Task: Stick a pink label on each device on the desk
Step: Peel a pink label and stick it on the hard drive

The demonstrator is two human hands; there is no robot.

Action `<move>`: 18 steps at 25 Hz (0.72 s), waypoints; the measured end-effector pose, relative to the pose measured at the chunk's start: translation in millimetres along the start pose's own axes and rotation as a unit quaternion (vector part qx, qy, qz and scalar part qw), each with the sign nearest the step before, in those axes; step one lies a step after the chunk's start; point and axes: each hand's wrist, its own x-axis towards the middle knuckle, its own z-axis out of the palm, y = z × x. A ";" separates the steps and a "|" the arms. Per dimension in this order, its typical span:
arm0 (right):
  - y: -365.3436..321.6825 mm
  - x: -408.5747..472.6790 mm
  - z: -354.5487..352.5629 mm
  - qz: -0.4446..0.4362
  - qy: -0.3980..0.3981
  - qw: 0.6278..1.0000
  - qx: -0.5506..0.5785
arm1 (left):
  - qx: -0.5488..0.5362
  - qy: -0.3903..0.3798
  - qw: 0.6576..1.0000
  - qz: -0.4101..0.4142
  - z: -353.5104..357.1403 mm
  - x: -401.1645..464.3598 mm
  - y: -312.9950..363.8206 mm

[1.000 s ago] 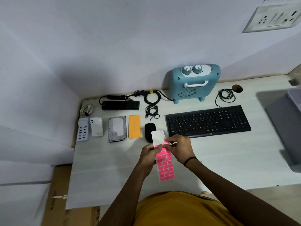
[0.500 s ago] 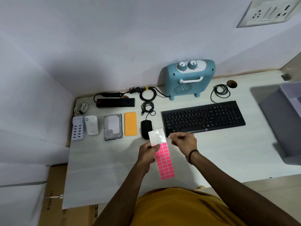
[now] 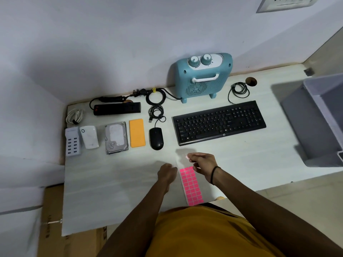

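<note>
A sheet of pink labels (image 3: 191, 184), its top part peeled bare and white, is near the desk's front edge. My left hand (image 3: 167, 175) pinches its left edge. My right hand (image 3: 202, 163) is just above the sheet's top and holds one small pink label (image 3: 187, 156) at its fingertips. Along the back lie a white USB hub (image 3: 73, 141), a white adapter (image 3: 89, 137), a hard drive (image 3: 116, 137), an orange power bank (image 3: 137, 133), a black mouse (image 3: 156, 138), a black keyboard (image 3: 219, 122), a black power strip (image 3: 117, 108) and a blue heater (image 3: 203, 76). No labels show on them.
Coiled cables (image 3: 155, 97) lie between the power strip and the heater; another coil (image 3: 239, 89) sits behind the keyboard. A grey bin (image 3: 319, 117) stands at the desk's right end. A cardboard box (image 3: 52, 219) is below the desk's left front corner.
My right hand has pulled away from the sheet with a label on its fingertips. The sheet and my left hand have dropped lower toward the desk. The view has tilted down.
</note>
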 end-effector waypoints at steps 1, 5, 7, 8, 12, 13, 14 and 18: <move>0.0 0.4 2.6 0.002 -0.011 1.000 -0.006 | -0.016 0.024 1.000 0.003 -2.5 -5.0 0.1; -8.6 1.0 21.7 0.004 -0.049 0.999 0.005 | -0.278 -0.001 0.960 0.025 -21.2 -14.7 3.6; -15.1 -0.5 39.6 0.005 -0.076 0.997 0.006 | -0.368 -0.040 0.928 0.048 -36.0 -23.4 7.4; -17.6 -1.6 50.5 0.005 -0.091 0.996 0.007 | -0.383 -0.044 0.920 0.065 -43.1 -26.5 6.8; -22.2 -5.2 96.4 -0.022 -0.126 0.992 -0.018 | -0.421 0.022 0.902 0.096 -71.9 -28.5 -4.3; -21.8 -5.6 108.8 -0.030 -0.130 0.990 -0.034 | -0.429 0.041 0.898 0.090 -80.6 -27.2 -8.6; -21.2 -6.0 121.4 -0.036 -0.134 0.989 -0.050 | -0.444 0.052 0.891 0.081 -90.1 -25.6 -12.8; -20.4 -8.3 169.0 -0.029 -0.157 0.981 -0.111 | -0.483 0.070 0.870 0.066 -123.7 -15.9 -35.0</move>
